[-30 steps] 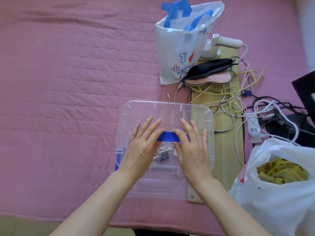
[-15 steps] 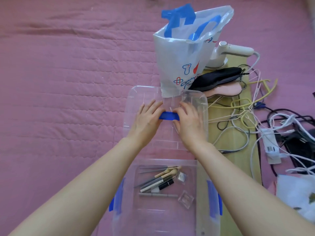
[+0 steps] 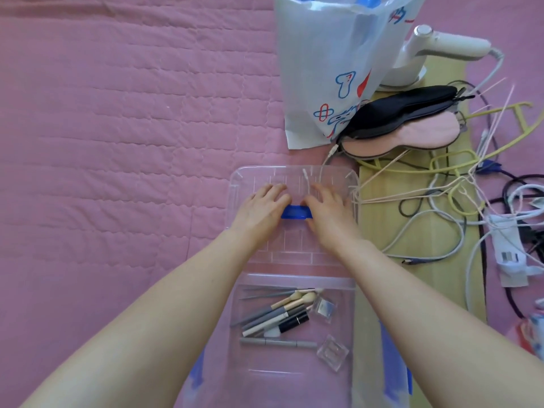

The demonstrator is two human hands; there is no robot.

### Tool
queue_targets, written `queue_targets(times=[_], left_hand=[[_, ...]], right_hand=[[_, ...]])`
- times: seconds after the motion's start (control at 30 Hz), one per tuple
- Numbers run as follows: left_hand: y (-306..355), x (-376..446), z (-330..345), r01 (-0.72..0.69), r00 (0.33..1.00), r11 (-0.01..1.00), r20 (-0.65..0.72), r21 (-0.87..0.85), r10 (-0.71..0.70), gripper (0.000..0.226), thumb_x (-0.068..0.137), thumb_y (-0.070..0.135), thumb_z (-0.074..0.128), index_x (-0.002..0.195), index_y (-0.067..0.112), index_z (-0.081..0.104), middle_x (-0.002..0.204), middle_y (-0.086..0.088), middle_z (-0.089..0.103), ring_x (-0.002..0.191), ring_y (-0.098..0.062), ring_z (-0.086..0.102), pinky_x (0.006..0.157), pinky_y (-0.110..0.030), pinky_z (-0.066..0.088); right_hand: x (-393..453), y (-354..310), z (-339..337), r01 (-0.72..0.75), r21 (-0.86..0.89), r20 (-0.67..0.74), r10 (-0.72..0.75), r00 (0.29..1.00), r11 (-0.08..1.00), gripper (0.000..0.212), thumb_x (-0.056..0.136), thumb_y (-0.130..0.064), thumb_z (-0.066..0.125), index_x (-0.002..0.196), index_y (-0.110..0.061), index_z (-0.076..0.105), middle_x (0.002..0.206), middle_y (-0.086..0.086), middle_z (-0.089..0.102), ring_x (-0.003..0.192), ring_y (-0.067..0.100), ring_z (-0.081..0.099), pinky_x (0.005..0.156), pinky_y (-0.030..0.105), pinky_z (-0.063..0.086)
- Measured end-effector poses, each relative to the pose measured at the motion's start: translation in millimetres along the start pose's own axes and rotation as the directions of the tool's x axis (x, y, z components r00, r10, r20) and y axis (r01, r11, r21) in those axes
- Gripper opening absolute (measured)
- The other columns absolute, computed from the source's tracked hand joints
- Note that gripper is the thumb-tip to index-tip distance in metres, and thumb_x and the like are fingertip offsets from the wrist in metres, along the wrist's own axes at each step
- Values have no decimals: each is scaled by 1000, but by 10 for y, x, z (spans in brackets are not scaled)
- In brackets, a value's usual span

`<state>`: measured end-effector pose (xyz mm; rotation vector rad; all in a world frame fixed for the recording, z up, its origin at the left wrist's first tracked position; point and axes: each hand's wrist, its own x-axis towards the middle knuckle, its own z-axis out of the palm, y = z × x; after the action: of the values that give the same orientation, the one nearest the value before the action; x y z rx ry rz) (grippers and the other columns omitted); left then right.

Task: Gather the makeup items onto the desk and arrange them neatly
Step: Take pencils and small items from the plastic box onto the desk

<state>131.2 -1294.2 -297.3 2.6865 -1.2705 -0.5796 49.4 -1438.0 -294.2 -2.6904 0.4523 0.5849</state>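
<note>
On the pink quilted bed, head view: a clear lid with a blue handle lies flat beyond an open clear storage box. Left hand and right hand rest palm-down on the lid, either side of the handle, fingers nearly straight and close together; neither grip encloses anything. Makeup items lie inside the box: brushes, pencils, a black tube and two small clear cases. Toward the bed's right edge, a wooden board carries tangled cables, eye masks, and a white appliance. A printed plastic bag stands beyond the lid.
</note>
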Motion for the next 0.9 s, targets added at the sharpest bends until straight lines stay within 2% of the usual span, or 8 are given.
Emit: queue_targets(times=[0.17, 0.37, 0.53, 0.67, 0.77, 0.9], left_hand=[[-17, -4, -66, 13, 999, 998, 47, -65, -10, 40, 94, 7, 44, 133, 14, 44, 154, -1, 26, 139, -20, 23, 99, -36, 38], [11, -181, -284, 82, 996, 979, -6, -185, -84, 45, 96, 12, 47, 141, 15, 42, 147, 1, 39, 136, -18, 31, 105, -32, 33], [156, -551, -540, 85, 972, 965, -194, -247, -136, 37, 96, 14, 48, 133, 12, 51, 128, -5, 56, 123, -23, 45, 88, -36, 42], [317, -951, -669, -19, 929, 954, -359, -298, -93, 30, 92, 6, 54, 121, 3, 60, 110, -12, 66, 110, -31, 56, 86, -45, 47], [419, -1312, -657, -77, 893, 959, -447, -271, -55, 25, 88, 1, 57, 112, 1, 63, 100, -10, 68, 101, -32, 59, 79, -44, 50], [543, -1769, -564, -76, 869, 958, -489, -276, -72, 21, 85, -1, 60, 105, 2, 65, 93, -7, 67, 93, -31, 59, 70, -37, 51]], right_hand=[[-22, 56, -35, 30, 22, -9, -30, 1000, 999, 44, 91, -10, 51, 134, -17, 46, 155, 4, 23, 144, 28, 15, 113, 48, 24], [-224, -50, -184, 31, 93, -183, -13, 983, 995, 43, 90, -11, 51, 132, -4, 48, 144, 14, 41, 134, 31, 34, 111, 39, 28], [-609, -283, -404, 51, 179, -312, 8, 950, 983, 41, 91, -11, 52, 131, 0, 49, 136, 17, 49, 131, 33, 38, 112, 38, 27], [-1188, -490, -452, 118, 253, -437, 5, 899, 960, 41, 91, -7, 52, 131, 0, 51, 136, 15, 51, 136, 32, 36, 115, 39, 28], [-1613, -552, -384, 152, 222, -419, -46, 907, 963, 41, 90, -5, 54, 131, 1, 51, 136, 14, 52, 137, 30, 36, 114, 39, 29], [-2064, -545, -240, 146, 235, -376, -49, 925, 961, 38, 90, -6, 57, 128, 1, 54, 131, 14, 55, 134, 31, 40, 113, 38, 30]])
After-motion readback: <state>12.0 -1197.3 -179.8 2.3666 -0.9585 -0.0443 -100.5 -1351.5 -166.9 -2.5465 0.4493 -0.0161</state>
